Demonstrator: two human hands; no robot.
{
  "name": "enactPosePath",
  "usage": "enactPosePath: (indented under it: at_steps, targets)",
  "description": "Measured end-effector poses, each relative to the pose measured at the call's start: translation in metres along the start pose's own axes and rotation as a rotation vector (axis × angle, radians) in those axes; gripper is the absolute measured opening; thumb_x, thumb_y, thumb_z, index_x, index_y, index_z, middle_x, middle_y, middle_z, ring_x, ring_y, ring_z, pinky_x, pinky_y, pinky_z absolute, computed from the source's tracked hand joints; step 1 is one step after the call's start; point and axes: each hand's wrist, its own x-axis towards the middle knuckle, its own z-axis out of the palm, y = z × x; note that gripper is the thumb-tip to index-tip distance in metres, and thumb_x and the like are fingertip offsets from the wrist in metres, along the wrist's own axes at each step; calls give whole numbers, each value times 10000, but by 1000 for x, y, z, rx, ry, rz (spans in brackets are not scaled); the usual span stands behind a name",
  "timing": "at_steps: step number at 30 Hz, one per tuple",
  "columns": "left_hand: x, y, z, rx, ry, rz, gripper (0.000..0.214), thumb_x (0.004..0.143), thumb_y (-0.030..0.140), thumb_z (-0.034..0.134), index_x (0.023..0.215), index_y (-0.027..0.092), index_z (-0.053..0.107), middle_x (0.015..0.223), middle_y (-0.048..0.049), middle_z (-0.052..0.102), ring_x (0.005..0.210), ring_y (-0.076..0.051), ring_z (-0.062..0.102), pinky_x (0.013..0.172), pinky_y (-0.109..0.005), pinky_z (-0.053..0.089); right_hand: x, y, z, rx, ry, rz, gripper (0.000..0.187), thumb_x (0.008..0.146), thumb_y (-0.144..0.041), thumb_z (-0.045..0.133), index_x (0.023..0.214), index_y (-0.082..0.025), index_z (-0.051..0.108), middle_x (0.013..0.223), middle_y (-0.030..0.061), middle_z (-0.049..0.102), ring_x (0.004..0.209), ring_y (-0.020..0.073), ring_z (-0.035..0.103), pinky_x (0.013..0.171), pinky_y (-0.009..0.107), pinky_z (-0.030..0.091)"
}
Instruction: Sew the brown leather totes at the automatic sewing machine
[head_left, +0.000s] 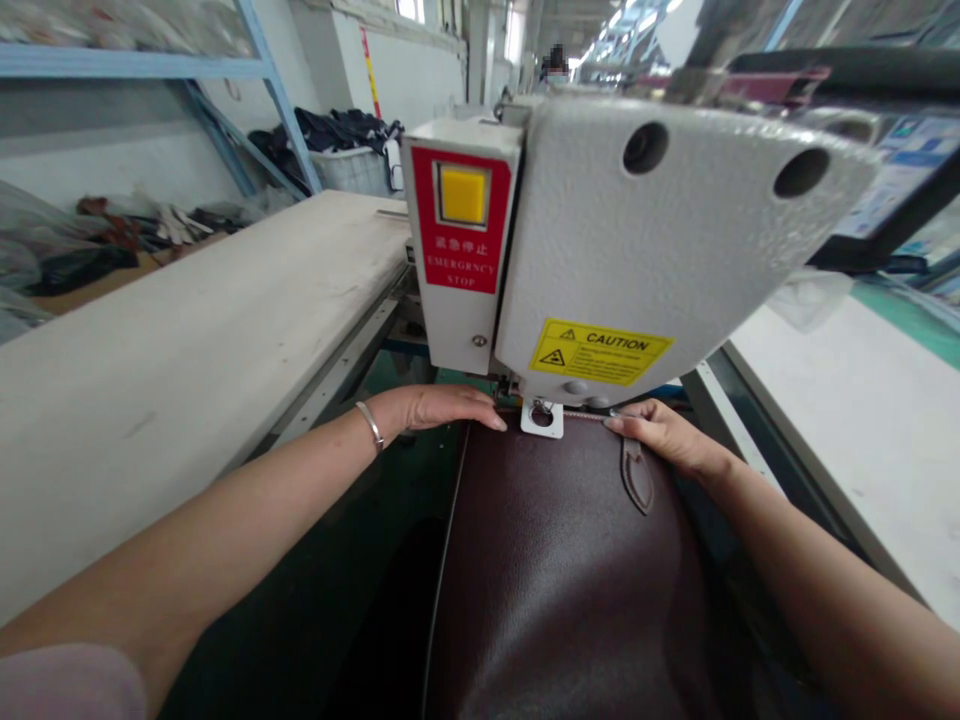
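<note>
A dark brown leather piece [555, 570] lies under the head of a white sewing machine [645, 250], its far edge at the presser foot [542, 418]. My left hand [439, 407], with a silver bracelet on the wrist, lies flat with fingers stretched out, fingertips on the leather's far left corner beside the presser foot. My right hand [664, 437] rests on the leather's far right edge next to a small leather tab [637, 475]; its fingers are extended and press down on the edge.
The machine carries a red emergency stop panel with a yellow button [463, 196] and a yellow caution sticker [598, 351]. White tables run along the left [187, 330] and right [862, 420]. A bin of dark fabric [349, 150] and shelving stand at the back left.
</note>
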Motion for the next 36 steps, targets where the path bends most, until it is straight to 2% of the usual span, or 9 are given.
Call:
enactPosePath:
  at_steps: [3, 6, 8, 10, 14, 16, 24, 31, 36]
  targets:
    - [-8, -2, -3, -232, -82, -6, 483, 771, 422, 768, 1208, 229, 692, 1318, -53, 656, 1292, -262, 535, 1135, -386, 374, 2, 1, -2, -6, 3, 0, 494, 519, -534, 891, 482, -182, 546, 463, -20, 523, 419, 80, 399, 439, 227, 274]
    - [-11, -4, -1, -372, -88, -74, 602, 757, 424, 806, 1306, 255, 626, 1374, -84, 617, 1210, -277, 589, 956, -404, 516, 4, 5, -9, -32, 17, -4, 493, 555, -572, 868, 506, -183, 570, 483, -10, 540, 428, 88, 407, 451, 240, 283]
    - [-9, -6, 1, -384, -15, -74, 643, 720, 461, 837, 1283, 222, 638, 1308, -122, 646, 1103, -285, 629, 820, -381, 553, 6, 9, -14, -37, 29, -11, 508, 578, -606, 847, 510, -188, 567, 486, -9, 540, 431, 94, 409, 455, 250, 288]
    - [-4, -9, 4, -385, 91, -34, 642, 694, 519, 846, 1216, 185, 676, 1228, -138, 675, 1035, -280, 642, 773, -363, 548, 10, 12, -19, -34, 44, -21, 528, 585, -627, 838, 507, -192, 550, 486, -12, 532, 436, 95, 407, 461, 255, 289]
    - [4, -13, 7, -369, 274, 29, 531, 725, 544, 818, 1078, 158, 726, 1101, -141, 713, 1026, -287, 643, 819, -391, 533, 15, 17, -25, -29, 74, -20, 588, 565, -655, 847, 488, -197, 486, 467, -28, 481, 432, 83, 363, 457, 260, 253]
    - [4, -13, 8, -373, 315, 53, 472, 739, 510, 817, 1040, 156, 733, 1061, -140, 723, 1043, -292, 641, 858, -409, 525, 16, 17, -26, -25, 78, -17, 601, 563, -663, 851, 490, -198, 478, 471, -27, 477, 436, 84, 359, 460, 264, 246]
    - [-3, -3, 6, -389, 259, 14, 538, 685, 517, 833, 1058, 141, 741, 1152, -149, 713, 1075, -307, 635, 834, -395, 523, 15, 18, -26, 2, 56, -15, 601, 571, -657, 860, 498, -193, 485, 485, -30, 469, 445, 79, 356, 463, 261, 241]
    - [0, -3, 8, -417, 198, 26, 624, 633, 560, 855, 1104, 168, 734, 1241, -135, 690, 1213, -343, 574, 857, -404, 515, 16, 18, -28, 12, 66, -8, 602, 540, -655, 868, 481, -196, 483, 474, -21, 493, 440, 83, 377, 454, 260, 269]
    - [-2, -5, 6, -410, 192, 10, 652, 612, 555, 863, 1121, 171, 731, 1280, -134, 674, 1227, -342, 565, 881, -407, 498, 14, 16, -28, -5, 69, -4, 599, 544, -660, 860, 479, -194, 491, 471, -19, 490, 440, 83, 370, 453, 259, 262]
